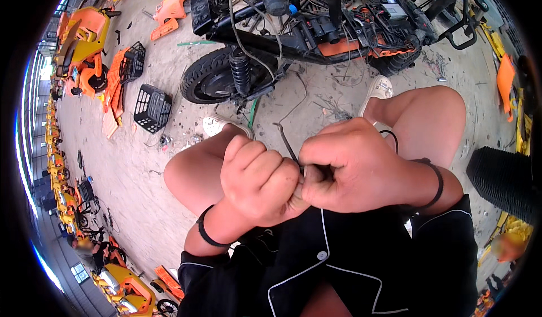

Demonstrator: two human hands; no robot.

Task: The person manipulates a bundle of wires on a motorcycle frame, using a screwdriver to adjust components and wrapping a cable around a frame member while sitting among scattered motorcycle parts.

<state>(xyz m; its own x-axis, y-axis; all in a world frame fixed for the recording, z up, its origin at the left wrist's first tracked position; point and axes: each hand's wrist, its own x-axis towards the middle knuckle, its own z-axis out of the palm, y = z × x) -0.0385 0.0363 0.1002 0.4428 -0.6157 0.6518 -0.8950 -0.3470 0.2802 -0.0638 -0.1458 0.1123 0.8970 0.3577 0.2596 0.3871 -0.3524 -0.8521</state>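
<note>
Crate (152,109), black, lattice-sided: stood left of and below the wheel.

Wheel (208,77), black, knobbly-treaded: served as landmark.

Left hand (257,178): lay below the wheel, toward its right; grip curled in, pinching the cable (exact contact was hidden behind the fingers).

Cable (287,142), dark: ran between the two hands, below and right of the wheel.

Right hand (353,167): lay farther right of the wheel; grip drawn together, thumb and forefinger pinching the cable just beside the left hand.

Handling, as judged: the step called for close, firm pinches; a steady left hold, with the right working in small turns, would have best limited slipping and kinking.

Appearance: thin, slightly bent, apparently flexible; its upper tip reached past the knuckles, its lower end was lost among the fingers. Whether it joined the paler wire (302,99) above could not be told.
</note>
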